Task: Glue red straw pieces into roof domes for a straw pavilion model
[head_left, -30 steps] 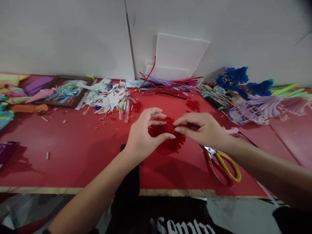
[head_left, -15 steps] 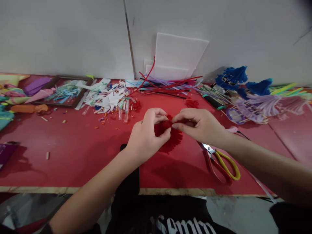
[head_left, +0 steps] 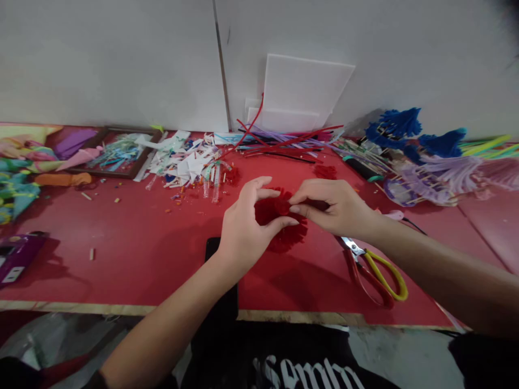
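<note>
My right hand (head_left: 328, 202) pinches a small red fuzzy chenille (pipe cleaner) piece (head_left: 283, 204) between thumb and fingertips. Around the left side of that piece curves my left hand (head_left: 251, 227), its thumb and fingers parted; whether a fingertip touches it I cannot tell. Beneath both hands is a red fuzzy frilled bundle (head_left: 288, 240), partly covered by the left thumb. Pliers-like cutters (head_left: 373, 270) with one red and one yellow handle lie right of the hands, jaws partly under my right wrist. A black phone-like slab (head_left: 227, 302) lies partly under my left forearm.
Red and purple chenille stems (head_left: 284, 141) lie by the wall, beside a heap of paper scraps (head_left: 190, 162). Another red fuzzy piece (head_left: 325, 172) sits behind my right hand. Blue fuzzy shapes (head_left: 395, 127) stand at right. A purple box (head_left: 22, 256) is at left.
My left thumb and fingers have spread away from the red piece, which my right hand still pinches. The whole view has shifted slightly, so the table's things appear further right.
</note>
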`<control>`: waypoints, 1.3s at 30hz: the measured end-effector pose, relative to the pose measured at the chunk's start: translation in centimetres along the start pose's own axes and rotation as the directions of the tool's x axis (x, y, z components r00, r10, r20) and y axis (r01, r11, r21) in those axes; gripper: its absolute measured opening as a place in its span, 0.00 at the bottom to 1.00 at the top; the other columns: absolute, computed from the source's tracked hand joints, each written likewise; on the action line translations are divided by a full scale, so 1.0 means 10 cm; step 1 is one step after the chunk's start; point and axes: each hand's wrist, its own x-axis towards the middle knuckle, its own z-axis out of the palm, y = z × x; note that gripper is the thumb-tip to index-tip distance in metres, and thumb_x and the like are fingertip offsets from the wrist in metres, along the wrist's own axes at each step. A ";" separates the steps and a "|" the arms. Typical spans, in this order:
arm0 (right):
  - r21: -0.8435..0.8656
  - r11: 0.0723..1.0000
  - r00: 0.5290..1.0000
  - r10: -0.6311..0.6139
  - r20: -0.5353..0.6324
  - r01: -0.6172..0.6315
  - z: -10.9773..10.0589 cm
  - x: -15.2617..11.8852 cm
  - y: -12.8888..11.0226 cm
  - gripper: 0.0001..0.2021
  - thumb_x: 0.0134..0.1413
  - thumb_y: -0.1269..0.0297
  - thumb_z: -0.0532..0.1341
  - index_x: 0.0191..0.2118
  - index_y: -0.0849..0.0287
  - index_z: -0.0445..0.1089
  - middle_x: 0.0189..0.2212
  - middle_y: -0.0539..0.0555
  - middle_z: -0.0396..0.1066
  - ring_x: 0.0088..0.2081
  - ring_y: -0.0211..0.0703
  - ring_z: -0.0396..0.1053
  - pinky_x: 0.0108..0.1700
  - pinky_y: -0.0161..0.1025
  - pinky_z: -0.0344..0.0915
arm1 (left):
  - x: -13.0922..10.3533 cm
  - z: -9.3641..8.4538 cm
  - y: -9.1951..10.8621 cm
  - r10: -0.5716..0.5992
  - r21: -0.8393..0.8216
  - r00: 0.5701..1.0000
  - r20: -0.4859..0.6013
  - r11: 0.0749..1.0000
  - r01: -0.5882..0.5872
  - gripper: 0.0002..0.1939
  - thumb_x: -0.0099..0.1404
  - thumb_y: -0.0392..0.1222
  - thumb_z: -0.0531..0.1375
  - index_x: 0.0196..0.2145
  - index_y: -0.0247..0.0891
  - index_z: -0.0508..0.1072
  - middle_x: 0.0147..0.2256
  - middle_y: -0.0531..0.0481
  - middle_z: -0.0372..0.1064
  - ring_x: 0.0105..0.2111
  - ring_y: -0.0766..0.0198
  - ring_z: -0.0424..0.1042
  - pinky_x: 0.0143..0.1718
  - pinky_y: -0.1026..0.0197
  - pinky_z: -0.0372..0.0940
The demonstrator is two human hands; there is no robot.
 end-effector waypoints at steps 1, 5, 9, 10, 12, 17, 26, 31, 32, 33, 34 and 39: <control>-0.002 1.000 1.000 -0.009 -0.009 0.009 0.01 0.00 0.00 0.05 0.57 0.72 0.59 0.32 0.58 0.71 0.26 0.51 0.73 0.28 0.36 0.69 0.31 0.32 0.63 | -0.01 0.01 0.01 -0.008 0.011 0.999 -0.034 1.000 0.009 0.31 0.52 0.45 0.72 0.50 0.41 0.63 0.41 0.50 0.77 0.45 0.58 0.77 0.47 0.58 0.69; 0.004 1.000 1.000 -0.005 -0.011 0.005 0.01 -0.02 -0.03 0.06 0.57 0.74 0.59 0.32 0.59 0.71 0.27 0.51 0.73 0.29 0.35 0.69 0.31 0.32 0.64 | -0.03 0.02 0.05 -0.062 -0.006 0.997 -0.035 0.998 0.062 0.25 0.56 0.41 0.69 0.48 0.42 0.65 0.38 0.53 0.77 0.41 0.61 0.77 0.45 0.59 0.69; 0.069 0.986 0.989 0.148 0.016 -0.149 -0.01 -0.04 -0.09 0.05 0.57 0.71 0.59 0.31 0.60 0.71 0.25 0.51 0.71 0.27 0.35 0.67 0.30 0.32 0.63 | 0.00 0.00 0.05 -0.081 -0.074 0.997 0.009 0.994 0.081 0.22 0.55 0.38 0.68 0.45 0.42 0.65 0.39 0.53 0.76 0.42 0.62 0.78 0.43 0.62 0.68; 0.114 0.967 0.974 0.226 0.029 -0.228 0.00 -0.04 -0.10 0.05 0.56 0.70 0.59 0.31 0.60 0.71 0.25 0.51 0.71 0.26 0.35 0.67 0.30 0.32 0.64 | 0.01 0.00 0.05 -0.077 -0.099 0.997 0.023 0.992 0.079 0.21 0.55 0.38 0.68 0.44 0.41 0.65 0.40 0.53 0.75 0.42 0.62 0.78 0.42 0.63 0.68; 0.221 0.896 0.923 0.381 0.056 -0.384 0.02 -0.04 -0.13 0.04 0.54 0.67 0.60 0.31 0.60 0.71 0.25 0.51 0.72 0.26 0.35 0.68 0.28 0.32 0.64 | 0.04 -0.01 0.02 -0.065 -0.159 0.997 0.051 0.985 0.072 0.20 0.55 0.37 0.68 0.43 0.41 0.65 0.40 0.53 0.74 0.42 0.63 0.78 0.42 0.64 0.69; 0.305 0.813 0.864 0.498 0.079 -0.497 0.05 -0.02 -0.15 0.04 0.51 0.66 0.62 0.34 0.59 0.72 0.29 0.52 0.75 0.30 0.38 0.72 0.32 0.34 0.68 | 0.09 -0.03 -0.01 -0.085 -0.224 0.991 0.099 0.969 0.106 0.18 0.55 0.37 0.68 0.38 0.40 0.63 0.36 0.52 0.74 0.42 0.60 0.78 0.42 0.63 0.69; 0.189 0.913 0.932 0.361 0.040 -0.362 0.05 -0.07 -0.14 0.04 0.55 0.69 0.59 0.35 0.59 0.71 0.32 0.52 0.75 0.32 0.37 0.72 0.33 0.33 0.68 | 0.00 0.03 -0.04 0.089 -0.154 0.996 -0.012 0.984 -0.090 0.17 0.60 0.39 0.66 0.45 0.41 0.66 0.43 0.49 0.75 0.45 0.62 0.77 0.48 0.61 0.69; 0.190 0.929 0.947 0.321 0.015 -0.317 0.06 -0.08 -0.13 0.04 0.55 0.71 0.58 0.34 0.58 0.71 0.30 0.51 0.74 0.31 0.36 0.71 0.33 0.32 0.67 | -0.01 0.03 -0.03 0.204 0.073 0.978 -0.048 0.977 -0.200 0.13 0.60 0.40 0.67 0.41 0.40 0.69 0.39 0.52 0.77 0.40 0.65 0.77 0.43 0.65 0.70; 0.185 0.935 0.952 0.307 0.007 -0.303 0.06 -0.08 -0.12 0.05 0.55 0.72 0.58 0.33 0.58 0.71 0.30 0.50 0.74 0.32 0.36 0.71 0.34 0.32 0.66 | -0.01 0.03 -0.02 0.223 0.101 0.974 -0.047 0.971 -0.217 0.12 0.61 0.40 0.66 0.41 0.39 0.69 0.40 0.51 0.77 0.40 0.65 0.77 0.43 0.65 0.69; 0.180 0.939 0.955 0.297 0.001 -0.292 0.07 -0.08 -0.12 0.05 0.55 0.72 0.58 0.33 0.58 0.71 0.30 0.50 0.74 0.32 0.36 0.71 0.34 0.32 0.66 | -0.01 0.02 -0.02 0.235 0.125 0.971 -0.046 0.966 -0.228 0.12 0.62 0.40 0.66 0.41 0.39 0.69 0.40 0.51 0.76 0.40 0.65 0.77 0.44 0.65 0.69; 0.178 0.941 0.957 0.292 -0.004 -0.286 0.07 -0.08 -0.11 0.05 0.55 0.72 0.58 0.33 0.58 0.71 0.30 0.50 0.74 0.32 0.36 0.71 0.34 0.32 0.66 | -0.02 0.02 -0.02 0.243 0.143 0.969 -0.047 0.962 -0.234 0.11 0.62 0.41 0.65 0.41 0.39 0.69 0.40 0.51 0.76 0.41 0.65 0.77 0.45 0.64 0.69; 0.185 0.939 0.953 0.301 -0.026 -0.291 0.09 -0.07 -0.10 0.04 0.56 0.70 0.59 0.33 0.58 0.72 0.29 0.50 0.73 0.31 0.36 0.70 0.34 0.33 0.65 | -0.06 0.04 -0.02 0.220 0.167 0.973 -0.069 0.964 -0.206 0.10 0.63 0.41 0.64 0.41 0.39 0.68 0.38 0.51 0.76 0.39 0.63 0.76 0.48 0.58 0.67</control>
